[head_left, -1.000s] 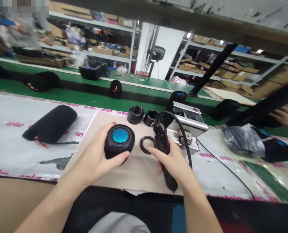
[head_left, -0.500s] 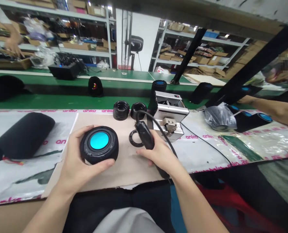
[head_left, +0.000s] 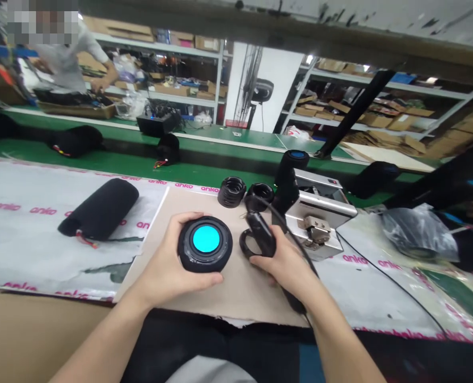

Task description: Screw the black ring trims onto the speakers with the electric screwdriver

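My left hand [head_left: 168, 271] grips a black cylindrical speaker [head_left: 205, 243] standing on end, its bright blue disc facing up. My right hand [head_left: 286, 263] holds a black corded hand tool [head_left: 262, 235], whose tip rests by a loose black ring [head_left: 247, 244] lying on the brown cardboard sheet [head_left: 240, 290]. Two stacks of black rings [head_left: 231, 191] stand just behind, at the cardboard's far edge.
A silver metal machine [head_left: 320, 210] sits to the right of the tool, with a black speaker [head_left: 290, 175] upright against it. A black fabric speaker body [head_left: 100, 209] lies on the white printed plastic at left. A green conveyor [head_left: 101, 157] runs behind; a person works at far left.
The view swung back to the left. The speaker stays in my left hand and the tool in my right, with the tool tip now closer to the loose ring.
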Tool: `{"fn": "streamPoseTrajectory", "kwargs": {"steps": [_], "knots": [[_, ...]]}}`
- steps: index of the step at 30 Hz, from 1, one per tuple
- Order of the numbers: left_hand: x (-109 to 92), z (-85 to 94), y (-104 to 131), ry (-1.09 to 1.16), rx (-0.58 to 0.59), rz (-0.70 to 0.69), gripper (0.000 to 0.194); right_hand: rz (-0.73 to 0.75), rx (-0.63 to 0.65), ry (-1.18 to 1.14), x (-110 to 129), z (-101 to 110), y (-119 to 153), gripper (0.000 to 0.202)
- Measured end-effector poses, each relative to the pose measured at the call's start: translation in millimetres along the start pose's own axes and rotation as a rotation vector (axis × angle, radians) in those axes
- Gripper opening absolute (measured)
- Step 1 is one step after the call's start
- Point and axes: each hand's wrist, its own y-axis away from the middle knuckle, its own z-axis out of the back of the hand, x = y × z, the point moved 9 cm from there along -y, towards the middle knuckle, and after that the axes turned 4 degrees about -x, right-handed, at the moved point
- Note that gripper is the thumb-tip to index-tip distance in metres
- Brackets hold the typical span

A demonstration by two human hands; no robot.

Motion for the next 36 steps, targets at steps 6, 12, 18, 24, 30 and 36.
{"fn": "streamPoseTrajectory", "kwargs": {"steps": [6,12,18,24,30,36], "knots": [[-1.1,-4.3,-4.0,0.007,0.024,0.035,0.099,0.202,0.146,-0.264,72.9,38.0,13.5,0.084],[-9.4,-8.2,-6.0,0.063,0.027,0.012,0.094,0.472,0.576,-0.110,147.1,7.2,18.2,0.063],[-3.4,-5.4,-0.6,0.059,-0.013,0.061,0.113,0.397,0.496,-0.253,133.1,16.4,6.7,0.080],[1.1,-15.7,7.4,0.072,-0.098,0.039,0.100,0.127,0.189,-0.429,72.7,21.1,23.5,0.095],[-7.1,-54.0,7.2,0.135,-0.012,0.033,0.107,0.240,0.033,-0.390,64.8,22.7,36.9,0.090],[-14.6,-65.3,4.7,0.204,0.064,0.038,0.113,0.209,0.063,-0.356,66.2,35.0,37.1,0.085]]}}
